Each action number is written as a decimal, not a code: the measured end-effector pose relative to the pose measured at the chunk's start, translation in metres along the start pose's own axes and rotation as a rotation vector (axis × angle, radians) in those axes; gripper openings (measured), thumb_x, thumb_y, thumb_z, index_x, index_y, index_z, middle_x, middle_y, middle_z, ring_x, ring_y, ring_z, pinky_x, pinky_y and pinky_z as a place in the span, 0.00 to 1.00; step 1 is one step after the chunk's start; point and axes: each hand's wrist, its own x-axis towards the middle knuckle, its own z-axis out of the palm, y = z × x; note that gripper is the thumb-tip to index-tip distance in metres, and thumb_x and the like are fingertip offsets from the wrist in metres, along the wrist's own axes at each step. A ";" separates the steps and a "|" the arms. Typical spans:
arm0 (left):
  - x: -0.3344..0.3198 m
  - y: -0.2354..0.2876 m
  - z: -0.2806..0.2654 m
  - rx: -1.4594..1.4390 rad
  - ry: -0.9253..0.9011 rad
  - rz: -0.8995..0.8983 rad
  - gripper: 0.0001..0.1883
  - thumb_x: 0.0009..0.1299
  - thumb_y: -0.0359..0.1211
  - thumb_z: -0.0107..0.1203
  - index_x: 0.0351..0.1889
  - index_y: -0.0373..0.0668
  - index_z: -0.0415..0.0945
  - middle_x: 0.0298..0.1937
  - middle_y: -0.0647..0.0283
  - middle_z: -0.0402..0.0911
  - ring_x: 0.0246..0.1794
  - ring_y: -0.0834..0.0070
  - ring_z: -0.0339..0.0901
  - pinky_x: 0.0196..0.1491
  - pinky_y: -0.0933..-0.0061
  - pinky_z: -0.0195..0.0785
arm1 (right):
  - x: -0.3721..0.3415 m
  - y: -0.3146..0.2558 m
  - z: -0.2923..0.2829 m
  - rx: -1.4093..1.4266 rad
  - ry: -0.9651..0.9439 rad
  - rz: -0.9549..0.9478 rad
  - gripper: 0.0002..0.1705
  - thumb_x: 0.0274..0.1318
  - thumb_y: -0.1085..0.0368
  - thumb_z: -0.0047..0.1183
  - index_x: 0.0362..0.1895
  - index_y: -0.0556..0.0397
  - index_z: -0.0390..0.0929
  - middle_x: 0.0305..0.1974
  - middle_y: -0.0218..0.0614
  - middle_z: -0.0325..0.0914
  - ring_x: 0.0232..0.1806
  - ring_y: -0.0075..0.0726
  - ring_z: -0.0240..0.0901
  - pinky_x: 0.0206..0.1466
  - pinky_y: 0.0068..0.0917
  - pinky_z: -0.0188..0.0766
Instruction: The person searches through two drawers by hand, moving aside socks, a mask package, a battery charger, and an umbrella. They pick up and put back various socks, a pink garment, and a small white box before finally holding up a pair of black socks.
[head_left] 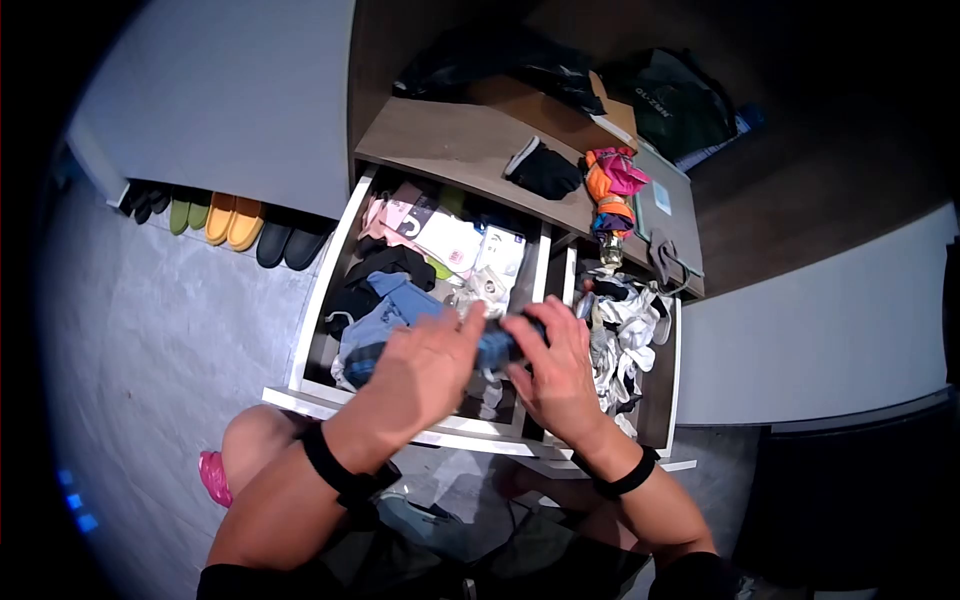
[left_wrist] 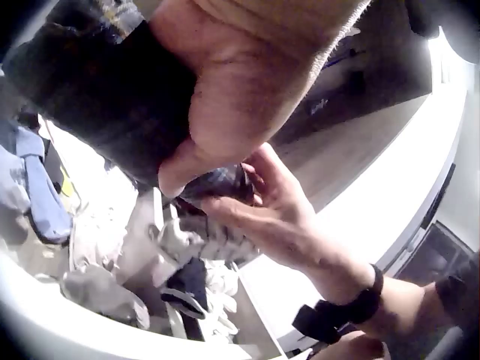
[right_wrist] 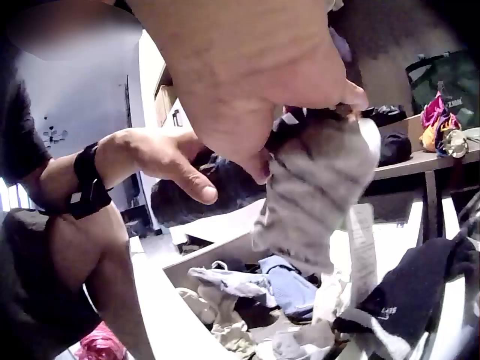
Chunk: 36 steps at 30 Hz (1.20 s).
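Observation:
A dark blue plaid cloth (head_left: 497,347) is stretched between both hands above the open drawers. My left hand (head_left: 425,365) grips it; the left wrist view shows the thumb of that hand (left_wrist: 247,97) along the dark fabric (left_wrist: 112,97). At the cloth's other end, my right hand (head_left: 560,370) pinches with thumb and fingers, also visible in the left wrist view (left_wrist: 281,221). In the right wrist view a grey striped cloth (right_wrist: 315,187) hangs by the fingers of my right hand (right_wrist: 247,82); whether it is part of the plaid cloth, I cannot tell.
The left drawer (head_left: 325,290) holds blue and black clothes and white packets. White and black pieces (head_left: 625,335) fill the right drawer. On the shelf (head_left: 440,135) above lie a black cloth (head_left: 543,168) and a colourful bundle (head_left: 612,190). Yellow slippers (head_left: 235,222) and others stand left.

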 end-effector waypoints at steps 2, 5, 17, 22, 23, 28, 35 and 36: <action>0.007 -0.003 -0.014 0.055 -0.032 -0.158 0.34 0.59 0.31 0.61 0.65 0.39 0.61 0.49 0.53 0.75 0.49 0.55 0.74 0.48 0.56 0.69 | -0.006 0.012 0.002 0.020 0.052 0.077 0.44 0.42 0.66 0.66 0.65 0.50 0.61 0.62 0.51 0.58 0.67 0.62 0.53 0.64 0.52 0.53; 0.008 -0.011 -0.029 0.165 0.020 -0.161 0.32 0.59 0.31 0.62 0.63 0.40 0.64 0.48 0.56 0.75 0.51 0.57 0.73 0.48 0.58 0.68 | -0.015 0.028 0.003 0.115 0.188 0.141 0.49 0.40 0.62 0.69 0.67 0.55 0.57 0.65 0.55 0.55 0.68 0.65 0.51 0.66 0.51 0.51; 0.016 0.012 -0.027 -0.002 0.316 0.135 0.30 0.53 0.25 0.65 0.56 0.44 0.71 0.58 0.55 0.70 0.61 0.57 0.67 0.64 0.43 0.53 | -0.003 0.067 -0.041 0.123 -0.223 0.143 0.26 0.40 0.61 0.66 0.45 0.51 0.72 0.37 0.43 0.78 0.40 0.55 0.77 0.41 0.44 0.74; 0.015 0.010 -0.035 -0.152 0.300 0.133 0.29 0.56 0.26 0.64 0.58 0.43 0.70 0.64 0.51 0.65 0.61 0.50 0.65 0.63 0.55 0.59 | 0.019 0.105 -0.050 0.496 0.038 0.622 0.18 0.48 0.60 0.63 0.42 0.55 0.77 0.29 0.33 0.79 0.28 0.27 0.73 0.33 0.28 0.70; 0.013 0.009 -0.032 -0.146 0.258 0.145 0.28 0.58 0.28 0.63 0.58 0.43 0.70 0.64 0.51 0.65 0.61 0.50 0.66 0.62 0.56 0.60 | 0.028 0.113 -0.050 0.570 0.073 0.719 0.17 0.50 0.59 0.63 0.41 0.56 0.78 0.27 0.30 0.77 0.26 0.21 0.70 0.31 0.25 0.68; 0.003 0.002 -0.024 -0.098 -0.256 0.175 0.25 0.68 0.41 0.56 0.62 0.43 0.69 0.61 0.53 0.71 0.58 0.52 0.70 0.62 0.55 0.61 | 0.072 0.152 -0.021 0.609 0.220 0.869 0.18 0.55 0.54 0.61 0.36 0.56 0.74 0.19 0.26 0.70 0.16 0.21 0.64 0.19 0.23 0.62; -0.008 0.013 0.010 0.002 -0.517 0.228 0.21 0.70 0.35 0.48 0.60 0.40 0.70 0.52 0.53 0.78 0.51 0.56 0.77 0.62 0.50 0.61 | 0.118 0.199 0.029 0.370 0.276 0.864 0.31 0.49 0.50 0.64 0.46 0.62 0.71 0.32 0.48 0.79 0.31 0.44 0.79 0.37 0.36 0.74; -0.007 0.015 0.010 0.022 -0.496 0.251 0.20 0.70 0.34 0.45 0.59 0.41 0.71 0.52 0.54 0.79 0.50 0.58 0.79 0.61 0.51 0.63 | 0.120 0.200 0.031 0.378 0.276 0.893 0.32 0.48 0.50 0.65 0.47 0.62 0.71 0.32 0.48 0.79 0.31 0.44 0.79 0.38 0.36 0.74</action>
